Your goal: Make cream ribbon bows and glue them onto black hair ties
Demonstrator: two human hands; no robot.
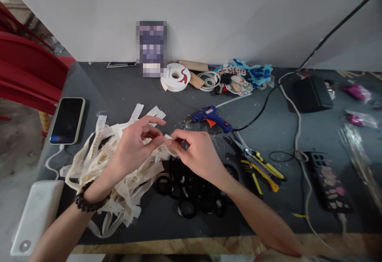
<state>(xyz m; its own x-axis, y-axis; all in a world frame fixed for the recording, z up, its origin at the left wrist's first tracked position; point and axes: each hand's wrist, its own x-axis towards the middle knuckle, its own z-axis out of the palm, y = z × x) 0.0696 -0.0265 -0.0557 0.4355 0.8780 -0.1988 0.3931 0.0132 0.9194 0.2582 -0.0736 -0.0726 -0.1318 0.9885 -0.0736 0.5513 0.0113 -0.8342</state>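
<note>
My left hand [133, 144] and my right hand [198, 148] meet near the middle of the table. A short strip of cream ribbon [162, 150] with printed lettering shows between them. The thumb and fingers of my right hand pinch its folded white end. My left thumb and fingertips close on the same strip from the other side. Under my left hand lies a tangled heap of printed cream ribbons [127, 198]. Below my right hand is a pile of black hair ties [187, 208], partly hidden by that hand.
A blue glue gun [210, 114] lies beyond my right hand, its cord running right. Scissors [253, 156] and yellow-handled tools lie to the right. A ribbon spool [177, 77] stands at the back. A phone [68, 120] and a white power bank [38, 214] sit left.
</note>
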